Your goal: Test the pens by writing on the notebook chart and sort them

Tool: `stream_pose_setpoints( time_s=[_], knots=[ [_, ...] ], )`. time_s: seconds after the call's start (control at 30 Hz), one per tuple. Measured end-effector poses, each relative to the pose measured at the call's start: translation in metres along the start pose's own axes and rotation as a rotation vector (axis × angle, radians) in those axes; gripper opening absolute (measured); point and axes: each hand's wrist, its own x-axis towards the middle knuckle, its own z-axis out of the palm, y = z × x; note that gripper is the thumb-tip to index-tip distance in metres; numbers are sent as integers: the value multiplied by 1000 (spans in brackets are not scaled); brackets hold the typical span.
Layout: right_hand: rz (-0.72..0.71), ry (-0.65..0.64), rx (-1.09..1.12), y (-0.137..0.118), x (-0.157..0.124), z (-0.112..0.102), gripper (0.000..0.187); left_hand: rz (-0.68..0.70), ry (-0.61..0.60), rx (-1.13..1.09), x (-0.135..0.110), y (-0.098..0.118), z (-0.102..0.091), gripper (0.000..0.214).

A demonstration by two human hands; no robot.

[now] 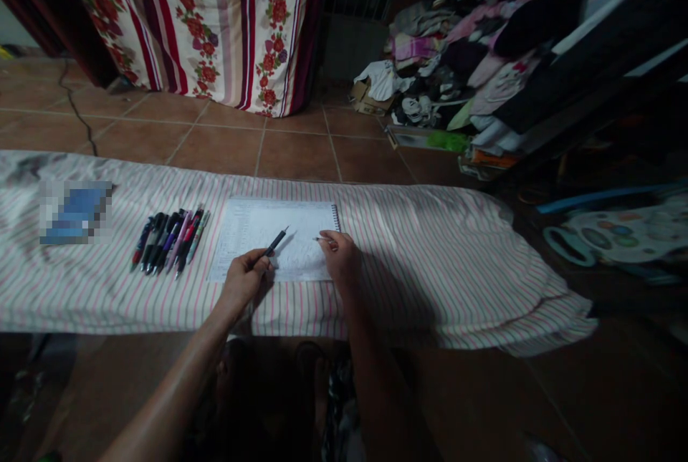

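My left hand (248, 270) is closed round a black pen (276, 241), its thin end pointing up and to the right above the page. At the notebook's right side, my right hand (340, 254) pinches a small, slim, pale piece (322, 238) with a dark tip; its kind is too small to tell. Both hands are over a spiral notebook (252, 222) with a white page and faint marks, its coil along the right edge. Left of the notebook lies a row of several pens (168, 241) in black, purple, pink, red and pale green, side by side.
A striped cloth (430, 254) covers the low table. A blue, blurred-out object (78, 213) lies at its left. Beyond the tiled floor (226, 136) hangs a flowered curtain (215, 25). Piled clothes (456, 54) and a cardboard box (368, 98) stand back right; a pale plastic piece (618, 233) is at right.
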Motion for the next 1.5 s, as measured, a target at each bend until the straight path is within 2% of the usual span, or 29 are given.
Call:
stream_pose_setpoints(
  time_s=[0.2,0.47,0.57,0.8,1.07,1.37,1.5],
  knots=[
    [-96,-19,-286,13,2,3,21,-38,-21,-16,3,-1,0,36],
    [-141,-36,-280,14,4,8,13,-66,-30,-45,4,-7,0,36],
    [-102,-42,-148,8,5,5,13,-86,-25,-46,4,-7,0,36],
    [67,-61,303,-3,5,4,9,-27,-49,-5,6,-10,-1,34],
    [148,-78,499,-11,6,1,15,-40,-45,-28,5,-10,1,34],
    [343,-112,881,-15,3,-3,27,-41,-69,-8,1,-4,6,34],
    [401,-146,965,-17,0,-7,26,-45,-83,21,-3,0,9,34]
  ],
)
